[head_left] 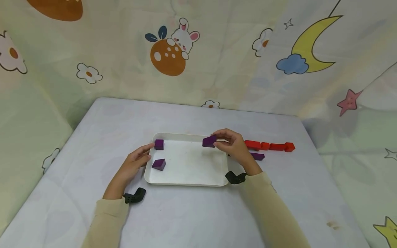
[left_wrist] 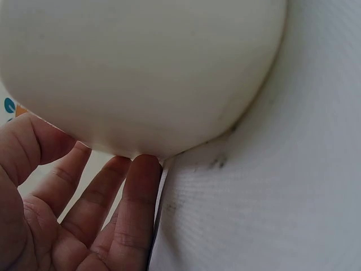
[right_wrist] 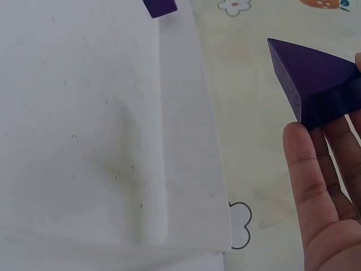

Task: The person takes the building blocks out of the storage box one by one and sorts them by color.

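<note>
Left hand (head_left: 131,167) is resting spread fingers against the left wall of the white tray (head_left: 186,162), nearer than the other to a purple wedge (head_left: 159,164) and, beyond it, a purple cube (head_left: 159,144). Right hand (head_left: 234,146) is pinching a tapered purple block (head_left: 209,141) above the tray's far right part, block projecting left from the fingers, long axis running roughly left-right. Right of that, another purple piece (head_left: 258,156) is lying partly hidden on the bench (head_left: 192,213), red row (head_left: 277,147) behind.

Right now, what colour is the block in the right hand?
Dark purple; the block shows best in the right wrist view.
</note>
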`<state>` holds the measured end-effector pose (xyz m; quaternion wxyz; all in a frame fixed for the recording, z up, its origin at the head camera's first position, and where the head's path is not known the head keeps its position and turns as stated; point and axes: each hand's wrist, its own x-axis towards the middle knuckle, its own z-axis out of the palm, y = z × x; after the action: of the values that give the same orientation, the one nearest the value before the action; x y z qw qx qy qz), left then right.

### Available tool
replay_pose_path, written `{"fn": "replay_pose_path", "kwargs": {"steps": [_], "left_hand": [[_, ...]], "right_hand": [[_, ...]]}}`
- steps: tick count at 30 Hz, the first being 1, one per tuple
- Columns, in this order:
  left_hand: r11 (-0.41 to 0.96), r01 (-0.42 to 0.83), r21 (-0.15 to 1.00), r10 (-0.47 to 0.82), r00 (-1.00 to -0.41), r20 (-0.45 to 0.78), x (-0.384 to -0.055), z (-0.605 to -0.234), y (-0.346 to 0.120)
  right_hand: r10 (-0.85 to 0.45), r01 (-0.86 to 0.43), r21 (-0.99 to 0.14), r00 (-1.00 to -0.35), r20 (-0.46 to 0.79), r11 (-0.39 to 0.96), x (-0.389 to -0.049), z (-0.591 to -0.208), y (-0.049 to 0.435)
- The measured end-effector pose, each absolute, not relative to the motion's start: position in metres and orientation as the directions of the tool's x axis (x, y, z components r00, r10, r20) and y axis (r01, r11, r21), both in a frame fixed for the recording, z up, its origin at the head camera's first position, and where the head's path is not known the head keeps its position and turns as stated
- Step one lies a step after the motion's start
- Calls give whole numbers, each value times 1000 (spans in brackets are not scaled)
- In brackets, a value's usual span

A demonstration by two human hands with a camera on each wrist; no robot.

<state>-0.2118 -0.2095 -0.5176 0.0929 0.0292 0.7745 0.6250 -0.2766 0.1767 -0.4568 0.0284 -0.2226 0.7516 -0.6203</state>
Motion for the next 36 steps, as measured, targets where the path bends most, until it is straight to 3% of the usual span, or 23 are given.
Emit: {"fn": "replay_pose_path", "kwargs": {"steps": [20,28,36], "left_hand": [[239,-113,964,146,-978,-151,-209,-516,-207],[245,-108,964,149,-978,-147,-209,-516,-208],[233,-91,968,158,-979,-131,-209,-515,-208]], "right_hand": [[-148,-308,-934,-948,283,181,-249,-463,284],[-76,-286,-916,-958,276,283,-244,-468,318],[-44,-275,-929,-961,272,246,-242,-476,353]]}}
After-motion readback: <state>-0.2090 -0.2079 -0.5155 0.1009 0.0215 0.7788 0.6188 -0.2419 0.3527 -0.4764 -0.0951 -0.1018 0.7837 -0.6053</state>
